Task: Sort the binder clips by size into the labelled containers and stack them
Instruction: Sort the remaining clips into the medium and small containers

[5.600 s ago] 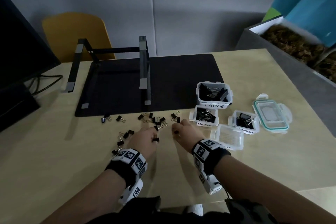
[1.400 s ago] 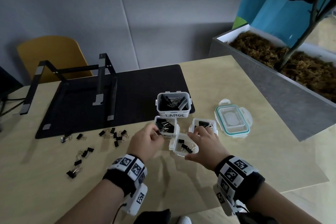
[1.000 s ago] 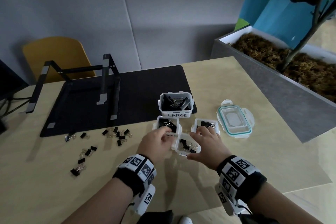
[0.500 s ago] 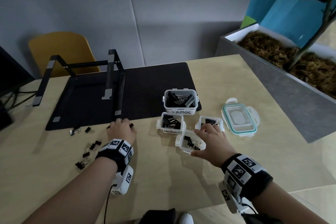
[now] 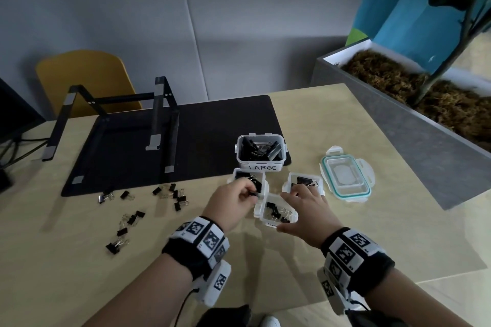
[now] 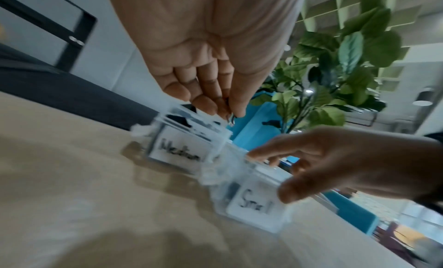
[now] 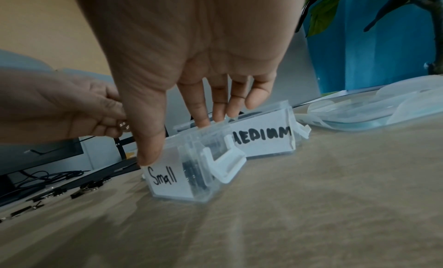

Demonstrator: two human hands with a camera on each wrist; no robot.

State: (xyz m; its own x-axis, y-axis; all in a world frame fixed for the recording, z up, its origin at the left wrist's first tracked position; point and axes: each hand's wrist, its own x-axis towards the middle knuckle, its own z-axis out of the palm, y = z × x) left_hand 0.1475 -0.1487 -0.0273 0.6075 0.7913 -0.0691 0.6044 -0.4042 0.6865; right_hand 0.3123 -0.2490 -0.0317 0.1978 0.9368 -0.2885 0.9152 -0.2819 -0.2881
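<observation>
Left hand [image 5: 233,200] back from loose clips, pinching binder clip [image 5: 253,194], right hand [image 5: 305,211] gripping Small container [image 5: 261,214]

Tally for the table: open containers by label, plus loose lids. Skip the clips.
LARGE container: 1
Medium containers: 2, the left one and the right one
Small container: 1
Loose lid: 1
Total: 5
</observation>
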